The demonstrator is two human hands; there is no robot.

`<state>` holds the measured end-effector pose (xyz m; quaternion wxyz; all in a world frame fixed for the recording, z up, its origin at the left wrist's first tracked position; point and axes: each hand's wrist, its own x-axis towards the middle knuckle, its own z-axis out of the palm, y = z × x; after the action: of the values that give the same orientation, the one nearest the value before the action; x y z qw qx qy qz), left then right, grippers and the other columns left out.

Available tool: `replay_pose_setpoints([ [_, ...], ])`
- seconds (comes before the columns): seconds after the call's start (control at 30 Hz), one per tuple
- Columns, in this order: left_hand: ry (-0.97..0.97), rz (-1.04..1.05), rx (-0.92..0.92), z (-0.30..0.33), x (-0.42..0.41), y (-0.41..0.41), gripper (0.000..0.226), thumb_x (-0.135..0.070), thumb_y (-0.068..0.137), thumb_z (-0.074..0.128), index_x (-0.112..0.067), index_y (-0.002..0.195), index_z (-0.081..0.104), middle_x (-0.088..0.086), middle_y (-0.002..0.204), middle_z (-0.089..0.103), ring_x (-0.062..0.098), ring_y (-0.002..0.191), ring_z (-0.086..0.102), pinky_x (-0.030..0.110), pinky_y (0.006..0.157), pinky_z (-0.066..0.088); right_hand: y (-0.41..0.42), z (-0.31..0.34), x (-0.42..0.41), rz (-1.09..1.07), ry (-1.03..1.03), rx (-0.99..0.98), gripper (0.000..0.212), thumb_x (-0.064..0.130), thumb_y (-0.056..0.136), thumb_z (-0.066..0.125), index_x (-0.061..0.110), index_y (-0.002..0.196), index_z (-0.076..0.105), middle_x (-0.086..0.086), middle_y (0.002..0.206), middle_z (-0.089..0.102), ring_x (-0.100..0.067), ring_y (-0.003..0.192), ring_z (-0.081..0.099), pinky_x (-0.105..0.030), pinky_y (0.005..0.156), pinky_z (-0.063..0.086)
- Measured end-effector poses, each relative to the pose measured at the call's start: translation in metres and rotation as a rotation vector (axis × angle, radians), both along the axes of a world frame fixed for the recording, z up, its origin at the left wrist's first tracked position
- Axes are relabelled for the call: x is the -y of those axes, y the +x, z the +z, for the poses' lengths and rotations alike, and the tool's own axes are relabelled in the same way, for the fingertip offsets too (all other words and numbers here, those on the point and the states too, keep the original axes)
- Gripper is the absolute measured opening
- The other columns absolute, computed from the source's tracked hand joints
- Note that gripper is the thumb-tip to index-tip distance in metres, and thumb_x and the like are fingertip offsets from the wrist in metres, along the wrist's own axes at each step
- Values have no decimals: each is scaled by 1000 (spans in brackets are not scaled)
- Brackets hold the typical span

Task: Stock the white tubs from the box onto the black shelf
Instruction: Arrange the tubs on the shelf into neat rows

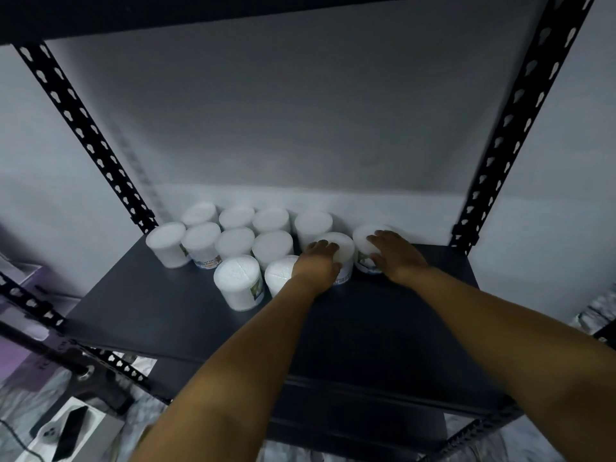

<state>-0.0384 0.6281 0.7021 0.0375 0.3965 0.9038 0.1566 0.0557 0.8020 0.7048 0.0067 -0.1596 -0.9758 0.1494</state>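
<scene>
Several white tubs with small printed labels stand in rows at the back left of the black shelf [166,311]. My left hand [316,263] wraps around one white tub [341,250] at the right end of the group. My right hand [396,256] holds another white tub [365,243] just to the right, close to the wall. Both tubs stand upright on the shelf board. A tub [238,281] stands alone at the front of the group. The box is out of view.
Black perforated posts rise at the back left [83,128] and back right [510,128]. The shelf above [233,15] runs across the top. A pale wall is behind. A dark phone [71,431] lies on a white thing below left.
</scene>
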Motion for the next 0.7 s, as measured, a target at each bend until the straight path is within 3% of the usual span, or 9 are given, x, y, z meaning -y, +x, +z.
replay_pose_setpoints([
  [0.37,-4,-79,42,3,5,3,49,-22,95,53,-12,142,40,9,150,36,25,138,30,33,112,26,31,-8,7,-18,83,-70,51,30,98,45,14,145,34,-9,153,28,-25,140,26,-29,113,15],
  [0.57,8,-137,36,5,12,9,49,-22,94,55,-12,140,43,8,148,40,24,137,34,33,112,27,47,-3,14,-18,121,-114,48,26,91,57,9,135,49,-15,140,46,-34,126,42,-37,106,32],
  [0.7,25,-157,48,1,15,14,48,-21,92,58,-13,138,46,8,146,42,25,135,36,36,112,29,53,2,17,-34,132,-77,49,30,89,58,11,133,51,-14,136,49,-34,122,43,-40,103,36],
])
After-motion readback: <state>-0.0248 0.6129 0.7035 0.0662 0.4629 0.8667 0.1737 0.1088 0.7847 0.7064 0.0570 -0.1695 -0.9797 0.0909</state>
